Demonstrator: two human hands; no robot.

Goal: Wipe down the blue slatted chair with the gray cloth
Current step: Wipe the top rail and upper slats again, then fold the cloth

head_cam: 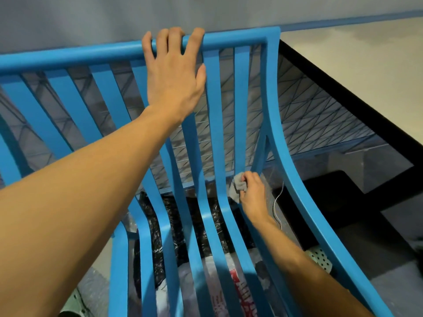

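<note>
The blue slatted chair (75, 53) fills most of the view, its top rail running across the upper part and its curved slats sweeping down toward me. My left hand (174, 72) grips the top rail, fingers hooked over its far side. My right hand (251, 193) holds the crumpled gray cloth (237, 186) low on the backrest, pressed against a slat near the right side frame where back meets seat.
Black and white plastic bags (178, 225) lie on the floor under the seat. A thin white cable (278, 202) hangs at the right. A black-framed glass panel (320, 106) and a gray wall (91, 17) stand behind the chair. A perforated pale object (320, 257) sits at lower right.
</note>
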